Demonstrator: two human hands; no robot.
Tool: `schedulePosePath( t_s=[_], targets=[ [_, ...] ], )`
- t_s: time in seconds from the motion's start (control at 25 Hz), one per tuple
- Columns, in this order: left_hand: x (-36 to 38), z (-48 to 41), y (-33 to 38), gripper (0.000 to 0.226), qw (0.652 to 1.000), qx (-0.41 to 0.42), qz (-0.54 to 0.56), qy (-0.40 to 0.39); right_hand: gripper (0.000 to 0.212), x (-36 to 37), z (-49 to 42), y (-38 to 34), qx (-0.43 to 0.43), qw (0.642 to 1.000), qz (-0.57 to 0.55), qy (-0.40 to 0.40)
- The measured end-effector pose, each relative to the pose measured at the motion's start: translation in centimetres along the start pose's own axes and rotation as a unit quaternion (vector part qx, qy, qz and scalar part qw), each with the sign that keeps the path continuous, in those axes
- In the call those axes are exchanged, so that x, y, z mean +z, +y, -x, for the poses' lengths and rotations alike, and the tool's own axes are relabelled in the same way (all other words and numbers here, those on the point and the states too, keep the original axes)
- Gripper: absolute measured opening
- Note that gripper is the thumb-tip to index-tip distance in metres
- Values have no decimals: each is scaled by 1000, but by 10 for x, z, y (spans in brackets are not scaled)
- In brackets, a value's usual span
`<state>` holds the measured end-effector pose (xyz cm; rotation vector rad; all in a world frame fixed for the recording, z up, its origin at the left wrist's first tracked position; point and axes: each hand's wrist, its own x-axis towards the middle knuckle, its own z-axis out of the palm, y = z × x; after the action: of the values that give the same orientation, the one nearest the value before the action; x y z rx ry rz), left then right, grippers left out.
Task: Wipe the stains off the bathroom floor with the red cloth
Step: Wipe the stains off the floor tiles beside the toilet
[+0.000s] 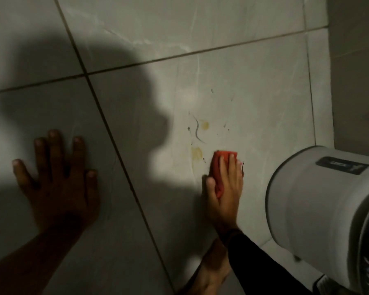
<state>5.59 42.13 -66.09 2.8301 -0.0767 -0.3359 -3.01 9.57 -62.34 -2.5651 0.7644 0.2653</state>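
My right hand presses the folded red cloth flat on the pale tiled floor, fingers on top and thumb at its left side. Just left of the cloth lies a yellowish stain. A second, smaller yellow stain sits farther ahead, beside a thin dark curved streak and small dark specks. My left hand rests flat on the floor far to the left, in shadow, fingers spread, holding nothing.
A large grey-white cylindrical container lies at the right, close to my right hand. A wall rises at the far right. Dark grout lines cross the floor. A bare foot shows at the bottom edge.
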Motion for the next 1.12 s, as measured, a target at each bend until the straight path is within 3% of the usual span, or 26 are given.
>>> schedulePosePath(
  t_s=[0.12, 0.2, 0.36, 0.48, 0.56, 0.64, 0.72, 0.76, 0.84, 0.92, 1.0, 1.12],
  targets=[
    [2, -1, -2, 75, 1000, -2, 22, -8, 73, -29, -64, 8, 59, 995, -37, 78],
    [2, -1, -2, 76, 1000, 6, 23, -8, 70, -30, -149, -29, 16, 993, -14, 114],
    [-2, 1, 0, 77, 1000, -10, 13, -14, 64, -25, -149, -41, -122, 992, 35, 9],
    [1, 1, -2, 76, 1000, -7, -4, -7, 64, -52, -189, -47, -61, 997, -4, 47],
    [2, 1, -4, 74, 1000, 0, -13, -4, 62, -39, -218, -97, -94, 993, 13, 65],
    [3, 0, -4, 73, 1000, 8, -14, 1, 63, -6, -189, -130, -227, 971, 52, 45],
    [2, -1, -5, 73, 1000, 5, -14, 1, 67, 9, -106, -116, -288, 953, 71, -57],
    [2, 0, -5, 73, 1000, 2, -17, 3, 68, 1, -75, -95, -295, 948, 78, -88],
    [3, 0, -3, 74, 1000, 0, -29, 7, 65, -18, -85, -63, -248, 964, 60, -72],
    [4, -1, -2, 74, 999, 6, -35, 13, 63, -20, -136, -82, -155, 987, 43, 3],
    [3, -2, -3, 74, 999, 12, -34, 13, 64, 6, -150, -118, -189, 979, 46, 57],
    [2, -3, -5, 75, 1000, 2, -28, 6, 68, 29, -47, -104, -279, 954, 80, -73]
  ],
)
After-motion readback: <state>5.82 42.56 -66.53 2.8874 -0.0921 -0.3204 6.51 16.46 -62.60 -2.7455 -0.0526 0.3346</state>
